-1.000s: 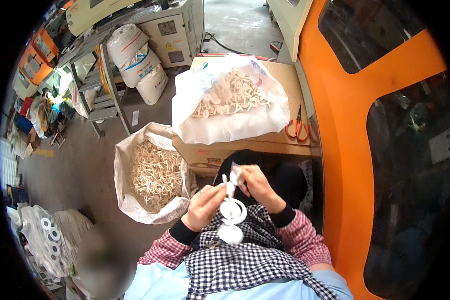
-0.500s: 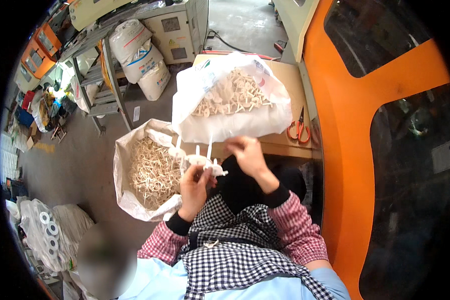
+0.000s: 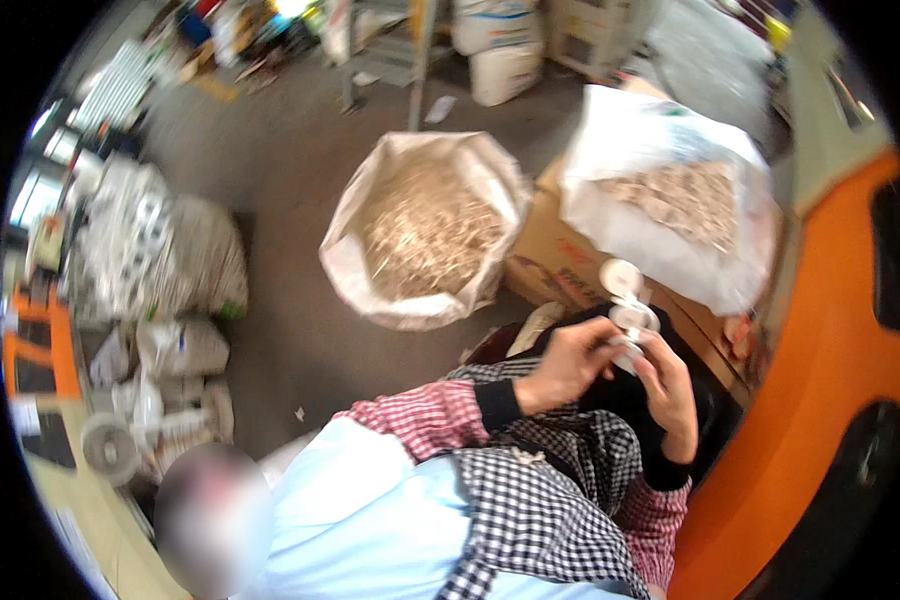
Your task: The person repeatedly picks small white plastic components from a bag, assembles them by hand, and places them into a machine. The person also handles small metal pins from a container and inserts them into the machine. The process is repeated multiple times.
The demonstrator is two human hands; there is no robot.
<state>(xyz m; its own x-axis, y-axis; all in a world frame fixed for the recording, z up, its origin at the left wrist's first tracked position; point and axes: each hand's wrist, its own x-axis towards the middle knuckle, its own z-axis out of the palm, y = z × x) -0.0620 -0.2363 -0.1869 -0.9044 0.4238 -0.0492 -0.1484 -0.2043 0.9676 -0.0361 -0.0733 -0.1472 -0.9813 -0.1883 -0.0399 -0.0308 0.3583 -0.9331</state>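
Observation:
Above my lap, a white plastic moulding [image 3: 621,279] with several round discs joined in a row stands up between my hands. At its lower end my left hand [image 3: 572,366] is closed, fingers pinched against the lowest disc. My right hand [image 3: 670,388] grips the same end from the other side, thumb and fingers closed around it. Motion blur hides the exact fingertip contact. Beyond the hands, a white bag [image 3: 610,225] lies open on a cardboard box [image 3: 560,262], with many similar off-white pieces [image 3: 685,195] inside.
Left of the box stands an open woven sack [image 3: 345,240] filled with thin pale sprue scraps [image 3: 435,235]. An orange machine [image 3: 820,370] rises close on my right. Orange-handled pliers [image 3: 738,335] lie by the box's edge. Stuffed bags [image 3: 205,255] are piled at far left.
The view has swung left, so the sack and box appear farther right. My right hand, earlier apart from the moulding, has come onto it beside my left hand.

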